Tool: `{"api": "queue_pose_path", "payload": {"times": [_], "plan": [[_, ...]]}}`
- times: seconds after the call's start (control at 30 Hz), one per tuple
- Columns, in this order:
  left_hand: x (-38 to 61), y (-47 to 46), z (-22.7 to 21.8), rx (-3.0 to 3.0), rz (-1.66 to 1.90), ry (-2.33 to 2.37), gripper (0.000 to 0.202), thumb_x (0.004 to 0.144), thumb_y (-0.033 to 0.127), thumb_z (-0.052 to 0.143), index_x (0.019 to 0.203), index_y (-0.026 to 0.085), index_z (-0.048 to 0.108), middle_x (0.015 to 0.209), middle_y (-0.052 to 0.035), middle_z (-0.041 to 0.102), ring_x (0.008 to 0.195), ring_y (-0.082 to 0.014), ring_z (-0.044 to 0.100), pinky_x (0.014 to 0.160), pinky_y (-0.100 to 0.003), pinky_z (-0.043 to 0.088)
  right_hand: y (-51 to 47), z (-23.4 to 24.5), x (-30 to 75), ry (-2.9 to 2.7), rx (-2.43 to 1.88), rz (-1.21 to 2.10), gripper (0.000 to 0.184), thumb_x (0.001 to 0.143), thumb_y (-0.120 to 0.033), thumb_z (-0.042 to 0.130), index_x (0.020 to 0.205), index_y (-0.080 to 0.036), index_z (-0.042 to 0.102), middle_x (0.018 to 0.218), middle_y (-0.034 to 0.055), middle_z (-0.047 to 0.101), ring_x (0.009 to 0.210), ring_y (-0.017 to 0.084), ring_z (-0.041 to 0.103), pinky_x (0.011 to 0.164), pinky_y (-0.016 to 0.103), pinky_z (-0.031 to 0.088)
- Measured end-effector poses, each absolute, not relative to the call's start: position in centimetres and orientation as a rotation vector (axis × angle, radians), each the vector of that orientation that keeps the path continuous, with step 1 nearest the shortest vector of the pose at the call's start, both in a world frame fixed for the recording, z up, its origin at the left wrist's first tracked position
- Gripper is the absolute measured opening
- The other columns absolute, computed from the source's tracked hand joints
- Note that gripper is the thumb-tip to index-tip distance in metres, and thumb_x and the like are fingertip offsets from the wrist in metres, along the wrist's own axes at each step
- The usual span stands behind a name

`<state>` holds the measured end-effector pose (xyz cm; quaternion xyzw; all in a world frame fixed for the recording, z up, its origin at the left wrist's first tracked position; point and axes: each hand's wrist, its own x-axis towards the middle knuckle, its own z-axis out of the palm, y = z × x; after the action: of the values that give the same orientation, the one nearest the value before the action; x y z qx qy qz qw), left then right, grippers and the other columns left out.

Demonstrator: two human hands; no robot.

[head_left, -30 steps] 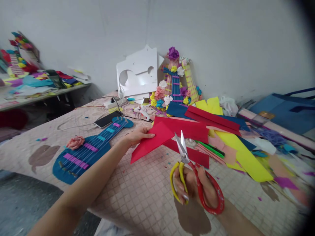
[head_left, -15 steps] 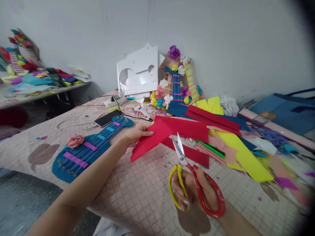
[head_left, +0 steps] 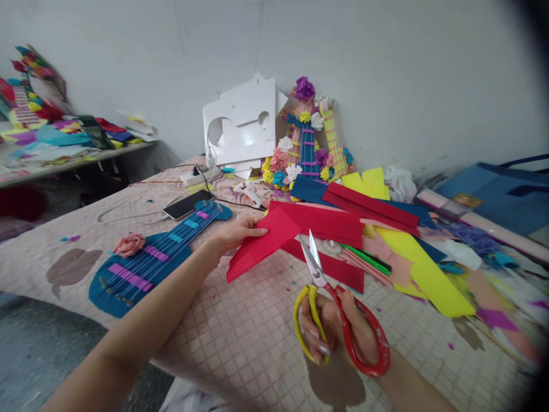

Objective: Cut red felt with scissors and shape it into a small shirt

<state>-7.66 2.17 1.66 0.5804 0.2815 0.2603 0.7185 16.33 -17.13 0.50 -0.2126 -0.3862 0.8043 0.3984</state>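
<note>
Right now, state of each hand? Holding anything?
Left hand: closed, pinching the edge of the red paper.
Right hand: closed through the handles of the scissors, blades slightly apart.

A: Any txt, labels, brands or nos. readable?
B: None. The scissors (head_left: 321, 279) have plain handles, no logo visible. Phone (head_left: 187, 204) screen's dark. White card (head_left: 240, 129) is blank, and the blue bag (head_left: 493, 194) is too blurry to tell.
</note>
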Motion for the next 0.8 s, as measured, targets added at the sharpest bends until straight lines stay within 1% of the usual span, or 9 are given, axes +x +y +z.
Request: {"api": "queue_pose_path", "payload": {"times": [0.17, 0.33, 0.5, 0.63, 0.8], "plan": [[-7.66, 2.07, 1.69, 1.305, 0.518, 0.631, 0.033, 0.072, 0.036, 0.075, 0.092, 0.011, 0.069, 0.092, -0.0102, 0.071, 0.072, -0.0135, 0.065, 0.064, -0.021, 0.05, -17.09, 0.6, 16.34, -0.988, -0.522, 2.045, 0.072, 0.08, -0.078, 0.025, 0.094, -0.014, 0.055, 0.072, 0.0029, 0.05, 0.051, 0.011, 0.046, 0.051, 0.027, 0.044], [-7.66, 2.03, 1.56, 1.346, 0.475, 0.632, 0.034, 0.073, 0.036, 0.074, 0.096, 0.011, 0.069, 0.095, -0.0105, 0.071, 0.072, -0.0138, 0.066, 0.061, -0.02, 0.05, -17.1, 0.58, 16.44, -0.942, -0.511, 2.07, 0.07, 0.082, -0.076, 0.024, 0.097, -0.014, 0.055, 0.073, 0.003, 0.05, 0.052, 0.011, 0.045, 0.05, 0.027, 0.046], [-7.66, 1.96, 1.56, 1.347, 0.457, 0.608, 0.038, 0.071, 0.034, 0.076, 0.1, 0.013, 0.068, 0.1, -0.0106, 0.071, 0.076, -0.0163, 0.067, 0.064, -0.022, 0.053, -17.1, 0.76, 16.37, -0.949, -0.512, 2.079, 0.071, 0.082, -0.076, 0.025, 0.095, -0.013, 0.056, 0.072, 0.0029, 0.051, 0.051, 0.01, 0.046, 0.05, 0.027, 0.047], [-7.63, 1.95, 1.63, 1.351, 0.444, 0.609, 0.038, 0.065, 0.03, 0.08, 0.098, 0.014, 0.068, 0.096, -0.0083, 0.071, 0.073, -0.0156, 0.067, 0.063, -0.023, 0.053, -17.15, 0.85, 16.39, -0.951, -0.538, 2.086, 0.072, 0.083, -0.076, 0.024, 0.095, -0.013, 0.057, 0.071, 0.0031, 0.051, 0.05, 0.01, 0.047, 0.049, 0.027, 0.047], [-7.62, 1.89, 1.84, 1.348, 0.42, 0.607, 0.038, 0.063, 0.029, 0.081, 0.096, 0.015, 0.069, 0.09, -0.005, 0.072, 0.072, -0.0147, 0.066, 0.067, -0.024, 0.053, -17.23, 0.79, 16.5, -0.935, -0.532, 2.109, 0.072, 0.083, -0.076, 0.024, 0.095, -0.014, 0.058, 0.068, 0.0022, 0.05, 0.05, 0.011, 0.047, 0.049, 0.029, 0.049]]}}
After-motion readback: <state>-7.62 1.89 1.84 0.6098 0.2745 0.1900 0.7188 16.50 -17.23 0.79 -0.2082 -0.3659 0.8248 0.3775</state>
